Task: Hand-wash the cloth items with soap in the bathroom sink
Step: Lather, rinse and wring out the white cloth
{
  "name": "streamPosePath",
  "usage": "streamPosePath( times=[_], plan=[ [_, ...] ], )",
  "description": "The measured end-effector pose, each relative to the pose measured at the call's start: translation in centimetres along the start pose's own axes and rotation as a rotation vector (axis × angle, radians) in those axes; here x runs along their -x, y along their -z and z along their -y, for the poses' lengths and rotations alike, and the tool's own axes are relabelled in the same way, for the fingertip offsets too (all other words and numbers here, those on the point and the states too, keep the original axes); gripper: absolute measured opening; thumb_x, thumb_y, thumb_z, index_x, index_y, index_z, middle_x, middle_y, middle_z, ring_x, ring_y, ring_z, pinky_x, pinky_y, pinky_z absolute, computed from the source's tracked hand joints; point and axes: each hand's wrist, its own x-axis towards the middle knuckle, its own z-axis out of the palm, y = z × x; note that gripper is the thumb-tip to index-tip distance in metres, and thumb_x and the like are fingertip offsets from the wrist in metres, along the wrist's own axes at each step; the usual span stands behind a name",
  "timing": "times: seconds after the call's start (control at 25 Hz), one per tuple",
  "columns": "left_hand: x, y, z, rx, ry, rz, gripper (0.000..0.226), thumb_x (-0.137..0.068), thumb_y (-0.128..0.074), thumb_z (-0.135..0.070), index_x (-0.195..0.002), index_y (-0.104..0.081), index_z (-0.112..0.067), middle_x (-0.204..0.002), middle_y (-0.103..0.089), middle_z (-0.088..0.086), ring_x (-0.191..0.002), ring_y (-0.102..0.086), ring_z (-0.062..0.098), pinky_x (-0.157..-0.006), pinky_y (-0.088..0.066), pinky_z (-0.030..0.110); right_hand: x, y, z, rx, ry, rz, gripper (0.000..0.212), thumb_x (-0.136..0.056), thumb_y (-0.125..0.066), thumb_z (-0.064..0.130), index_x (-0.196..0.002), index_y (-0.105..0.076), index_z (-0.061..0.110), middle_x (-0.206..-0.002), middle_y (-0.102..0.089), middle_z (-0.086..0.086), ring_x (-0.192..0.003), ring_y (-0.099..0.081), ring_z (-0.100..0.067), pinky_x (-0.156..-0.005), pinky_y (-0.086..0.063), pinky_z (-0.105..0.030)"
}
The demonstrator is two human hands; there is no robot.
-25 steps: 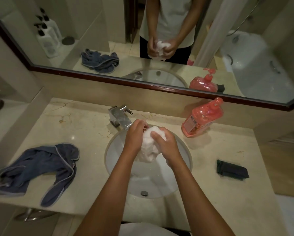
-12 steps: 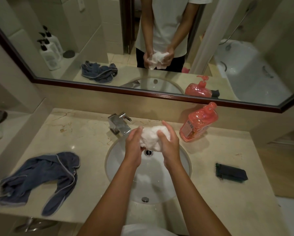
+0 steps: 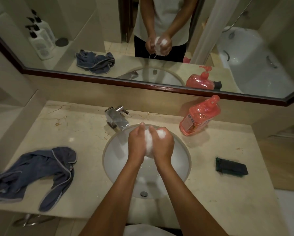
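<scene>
Over the round white sink (image 3: 112,160), my left hand (image 3: 137,143) and my right hand (image 3: 163,145) squeeze a bunched white cloth (image 3: 149,140) between them. Both hands curl round it, and water drips from it in the mirror. A chrome faucet (image 3: 117,117) stands at the sink's back left rim, just beyond my left fingers. The red soap pump bottle (image 3: 199,116) stands on the counter at the back right. A crumpled blue-grey cloth (image 3: 35,172) lies on the counter to the left, and a folded dark green cloth (image 3: 231,167) lies to the right.
The beige marble counter (image 3: 211,201) surrounds the sink. A wide mirror (image 3: 160,48) with a dark wooden frame covers the wall behind. White pump bottles (image 3: 40,41) show in the mirror at the left. The sink drain (image 3: 143,194) sits near the front.
Both hands have closed tighter round the white cloth and come lower over the basin, so less of the cloth shows. The camera view has shifted slightly.
</scene>
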Motion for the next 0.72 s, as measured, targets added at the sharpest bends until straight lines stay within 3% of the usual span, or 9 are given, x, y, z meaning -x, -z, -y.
streamPosePath(
  times=[0.2, 0.36, 0.48, 0.6, 0.72],
  plan=[
    [-0.8, 0.0, 0.4, -0.057, -0.041, -0.077, 0.045, -0.105, -0.05, -0.029, -0.061, -0.049, -0.02, -0.059, -0.051, -0.004, -0.06, -0.047, 0.017, -0.062, -0.038, 0.031, -1.7, -1.0, 0.2, 0.069, -0.087, -0.01, 0.028, -0.09, -0.068, 0.045, -0.079, -0.068, 0.019, -0.079, -0.07, 0.002, -0.071, -0.062, -0.017, -0.055, -0.04, -0.026],
    [-0.4, 0.2, 0.8, -0.17, -0.167, -0.055, 0.043, -0.105, -0.052, -0.027, -0.063, -0.047, -0.018, -0.058, -0.046, -0.007, -0.057, -0.043, 0.01, -0.058, -0.036, 0.029, -3.5, -1.4, -1.1, -0.057, -0.283, 0.042, 0.029, -0.087, -0.07, 0.044, -0.084, -0.075, 0.016, -0.08, -0.075, -0.001, -0.077, -0.072, -0.024, -0.071, -0.057, -0.034],
    [0.2, 0.1, 0.9, -0.135, -0.215, -0.014, 0.038, -0.102, -0.058, -0.025, -0.067, -0.049, -0.015, -0.063, -0.049, -0.003, -0.056, -0.045, 0.002, -0.057, -0.039, 0.021, -4.0, -1.1, -2.0, -0.147, -0.383, 0.058, 0.033, -0.091, -0.065, 0.045, -0.088, -0.073, 0.013, -0.083, -0.075, -0.005, -0.079, -0.073, -0.025, -0.075, -0.058, -0.035],
    [-0.4, 0.4, 1.5, -0.057, -0.146, -0.058, 0.033, -0.097, -0.066, -0.028, -0.076, -0.06, -0.003, -0.07, -0.058, 0.002, -0.061, -0.053, 0.006, -0.062, -0.043, 0.021, -4.0, -0.5, -2.0, -0.272, -0.399, 0.036, 0.031, -0.097, -0.059, 0.045, -0.085, -0.067, 0.018, -0.089, -0.074, -0.006, -0.083, -0.071, -0.024, -0.079, -0.057, -0.037],
    [-1.3, 1.2, 1.8, 0.027, -0.087, -0.171, 0.021, -0.094, -0.071, -0.032, -0.091, -0.066, -0.011, -0.087, -0.069, 0.0, -0.076, -0.063, 0.008, -0.07, -0.05, 0.022, -4.0, 0.4, -1.9, -0.291, -0.341, 0.067, 0.025, -0.101, -0.054, 0.042, -0.094, -0.064, 0.02, -0.102, -0.071, -0.006, -0.095, -0.067, -0.024, -0.087, -0.054, -0.038]
  ],
)
